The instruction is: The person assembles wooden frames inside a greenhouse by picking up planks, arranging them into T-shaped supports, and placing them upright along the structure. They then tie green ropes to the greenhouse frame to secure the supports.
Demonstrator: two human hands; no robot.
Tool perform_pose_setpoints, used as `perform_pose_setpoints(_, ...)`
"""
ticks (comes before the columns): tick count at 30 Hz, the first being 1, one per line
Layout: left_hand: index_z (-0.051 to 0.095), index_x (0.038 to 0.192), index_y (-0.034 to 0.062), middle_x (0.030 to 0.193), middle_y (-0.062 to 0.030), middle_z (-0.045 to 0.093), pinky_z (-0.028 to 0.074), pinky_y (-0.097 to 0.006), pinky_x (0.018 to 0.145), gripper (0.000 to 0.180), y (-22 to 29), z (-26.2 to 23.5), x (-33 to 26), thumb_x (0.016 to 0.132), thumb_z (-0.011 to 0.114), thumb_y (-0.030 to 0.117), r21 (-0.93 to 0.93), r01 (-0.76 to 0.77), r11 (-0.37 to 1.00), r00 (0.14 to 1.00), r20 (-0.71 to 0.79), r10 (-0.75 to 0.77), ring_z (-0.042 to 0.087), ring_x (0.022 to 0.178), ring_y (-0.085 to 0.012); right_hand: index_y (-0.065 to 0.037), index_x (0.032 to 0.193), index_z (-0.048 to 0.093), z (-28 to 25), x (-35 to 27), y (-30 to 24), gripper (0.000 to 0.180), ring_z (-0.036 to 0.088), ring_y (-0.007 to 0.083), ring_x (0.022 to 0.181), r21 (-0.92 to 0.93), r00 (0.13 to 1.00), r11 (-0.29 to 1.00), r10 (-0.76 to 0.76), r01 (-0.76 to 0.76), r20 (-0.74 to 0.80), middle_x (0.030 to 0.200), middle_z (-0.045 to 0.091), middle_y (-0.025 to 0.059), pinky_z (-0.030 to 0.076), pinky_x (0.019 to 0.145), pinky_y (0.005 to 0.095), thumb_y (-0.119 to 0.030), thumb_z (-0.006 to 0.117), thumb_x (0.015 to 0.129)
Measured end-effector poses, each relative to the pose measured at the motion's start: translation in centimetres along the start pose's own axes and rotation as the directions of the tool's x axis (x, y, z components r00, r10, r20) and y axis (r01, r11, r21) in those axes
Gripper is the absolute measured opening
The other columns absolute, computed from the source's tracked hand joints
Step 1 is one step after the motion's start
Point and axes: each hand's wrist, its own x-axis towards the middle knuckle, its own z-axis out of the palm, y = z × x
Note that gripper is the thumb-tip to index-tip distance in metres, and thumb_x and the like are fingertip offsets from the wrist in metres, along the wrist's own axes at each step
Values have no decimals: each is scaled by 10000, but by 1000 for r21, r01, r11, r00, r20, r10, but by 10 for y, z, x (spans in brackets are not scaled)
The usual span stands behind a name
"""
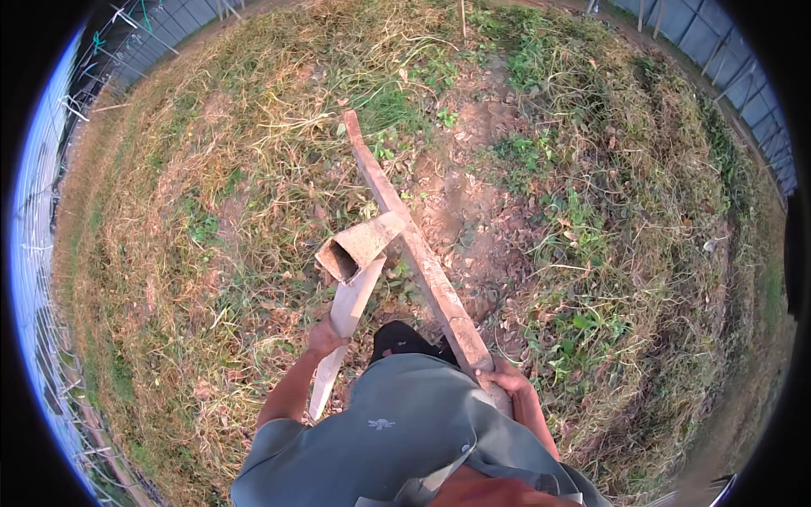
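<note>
My left hand (325,338) is closed round a pale, flat wooden plank (351,306), which slants down toward my left side. At the plank's upper end sits a tan, worn, hollow piece (369,240) with a dark opening facing me. That piece meets a long wooden beam (439,287), though how they are joined cannot be made out. The beam runs from my right side out ahead over the ground, its far end bending slightly left. Close to my body, my right hand (507,378) grips the beam's near end, thumb across the top.
Dry, tangled vines and weeds (220,169) cover the ground on both sides. A strip of bare soil with dead leaves (473,194) runs ahead between them. A thin wooden stake (462,19) stands at the far end. Greenhouse-like walls with poles (718,51) curve round the edges.
</note>
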Motion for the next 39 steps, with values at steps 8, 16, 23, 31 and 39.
perform_pose_setpoints(8, 451, 1307, 5, 1105, -232, 661, 535, -447, 898, 990, 115, -1, 111, 551, 884, 475, 134, -54, 989, 998, -25, 58, 649, 1044, -394, 91, 1209, 601, -121, 27, -47, 582, 620, 171, 1013, 167, 998, 984, 60, -55, -28, 1140, 676, 125, 498, 903, 337, -230, 845, 789)
perform_pose_setpoints(16, 475, 1303, -19, 1144, -182, 680, 499, -384, 967, 963, 194, -15, 257, 572, 923, 416, 103, -180, 978, 981, -47, 186, 656, 1079, -310, 108, 1290, 519, -199, 90, -100, 722, 635, 214, 1033, 305, 982, 951, 7, 53, -191, 1175, 665, 156, 502, 930, 359, -238, 868, 761)
perform_pose_setpoints(23, 548, 1241, 13, 1125, -100, 697, 515, -369, 943, 831, 294, -56, 474, 578, 947, 315, -183, -103, 978, 991, 68, 117, 665, 1050, -218, 92, 1332, 490, -269, 201, -228, 764, 618, 237, 1103, 398, 918, 896, -29, 199, -395, 1197, 650, 163, 485, 969, 378, -215, 874, 746)
perform_pose_setpoints(31, 557, 1175, -21, 1112, -146, 697, 546, -363, 896, 771, 379, -149, 635, 570, 946, 256, -371, -159, 915, 979, 60, 194, 685, 1000, -233, 101, 1250, 543, -343, 316, -368, 621, 665, 208, 956, 409, 863, 875, -18, 257, -505, 1109, 685, 157, 533, 866, 361, -206, 836, 796)
perform_pose_setpoints(39, 549, 1204, -26, 1129, -165, 697, 534, -375, 914, 836, 499, -198, 776, 567, 940, 348, -283, -125, 951, 991, 0, 130, 687, 1032, -266, 86, 1220, 556, -444, 451, -452, 552, 652, 195, 925, 455, 821, 817, -40, 356, -570, 1079, 681, 139, 532, 839, 337, -155, 820, 799)
